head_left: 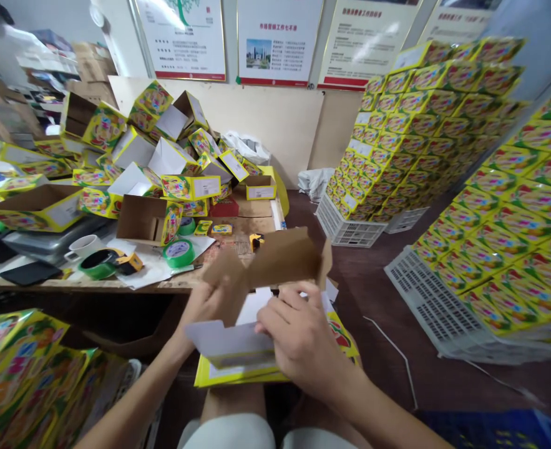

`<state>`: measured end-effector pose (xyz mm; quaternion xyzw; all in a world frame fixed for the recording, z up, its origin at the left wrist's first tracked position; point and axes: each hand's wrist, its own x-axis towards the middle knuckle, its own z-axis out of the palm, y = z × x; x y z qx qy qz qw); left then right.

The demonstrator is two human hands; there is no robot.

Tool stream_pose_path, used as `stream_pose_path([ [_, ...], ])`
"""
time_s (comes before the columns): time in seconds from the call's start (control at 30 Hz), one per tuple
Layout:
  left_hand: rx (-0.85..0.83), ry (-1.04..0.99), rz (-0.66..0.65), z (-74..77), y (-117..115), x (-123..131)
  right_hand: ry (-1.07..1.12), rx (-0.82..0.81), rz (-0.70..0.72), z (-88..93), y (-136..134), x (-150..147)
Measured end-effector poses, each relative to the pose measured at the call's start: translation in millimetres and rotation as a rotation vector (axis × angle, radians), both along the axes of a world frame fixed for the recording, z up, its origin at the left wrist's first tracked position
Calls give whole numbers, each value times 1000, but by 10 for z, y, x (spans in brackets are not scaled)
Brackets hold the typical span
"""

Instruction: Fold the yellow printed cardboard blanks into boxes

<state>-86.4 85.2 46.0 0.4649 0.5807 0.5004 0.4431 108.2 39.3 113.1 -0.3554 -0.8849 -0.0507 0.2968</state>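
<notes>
Over my lap is a partly folded cardboard box (284, 259), its brown inner side facing me and its flaps standing up. My left hand (207, 305) grips the box's left side flap, slightly smeared by motion. At the right, my right hand (296, 333) has its fingers curled over the box's edge, near a white flap (238, 340) at the front. Beneath lie flat yellow printed cartons (238, 375) resting on my thighs. The fingertips of the right hand are partly hidden by the hand itself.
Open yellow boxes (146, 218) pile up on the table at the left, near green tape rolls (179, 254), a white mug (84, 247) and a tape measure (130, 263). Stacked boxes fill white crates (350, 231) at the right. Flat cartons (17, 374) stand at the lower left.
</notes>
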Motion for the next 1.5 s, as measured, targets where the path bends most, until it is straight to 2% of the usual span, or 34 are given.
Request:
stream_pose_path([
  [0.1,-30,51,258,-169,-61,-63,-92,-252,-170,-325,157,-42],
  [0.17,-23,103,321,-263,-147,-60,-216,-469,-270,-630,266,-106],
  [0.2,31,169,273,-296,-198,-41,-241,-507,-259,-763,297,-134],
  [0.27,210,382,-26,-328,-295,16,-255,-530,-262,-915,287,-146],
  [0.33,371,639,-392,-325,-352,73,-156,-448,-229,-890,186,-65],
  [0.4,411,813,-615,-312,-352,107,76,-279,-198,-762,46,105],
  [0.47,409,916,-678,-305,-315,127,391,-93,-355,-666,-78,305],
  [0.53,404,966,-695,-303,-279,155,544,-104,-476,-688,-159,459],
  [0.57,405,978,-694,-300,-268,176,524,-193,-455,-740,-178,506],
  [0.63,411,991,-704,-281,-263,231,355,-443,-271,-862,-167,542],
  [0.7,417,995,-754,-247,-268,285,250,-584,-137,-907,-79,533],
  [0.77,415,990,-820,-206,-266,322,393,-548,-217,-813,97,525],
  [0.83,416,964,-853,-176,-259,335,673,-426,-360,-628,345,544],
  [0.87,419,943,-859,-171,-258,332,777,-405,-355,-536,478,563],
  [0.93,431,877,-820,-194,-275,309,778,-595,-200,-425,705,607],
  [0.97,438,830,-735,-223,-295,288,694,-717,-109,-422,782,623],
  [1.03,437,719,-419,-316,-350,231,434,-857,-28,-515,838,628],
  [1.1,379,580,-75,-433,-402,167,189,-797,-93,-683,785,595],
  [1.13,311,502,27,-491,-417,140,104,-725,-156,-766,738,569],
  [1.2,102,318,65,-589,-415,108,-7,-599,-249,-892,645,514],
  [1.3,-181,20,-4,-658,-368,131,-25,-509,-288,-957,578,468],
  [1.4,-245,-194,-15,-625,-350,198,96,-527,-278,-940,575,498],
  [1.5,-232,-263,-44,-534,-390,245,128,-553,-236,-917,555,571],
])
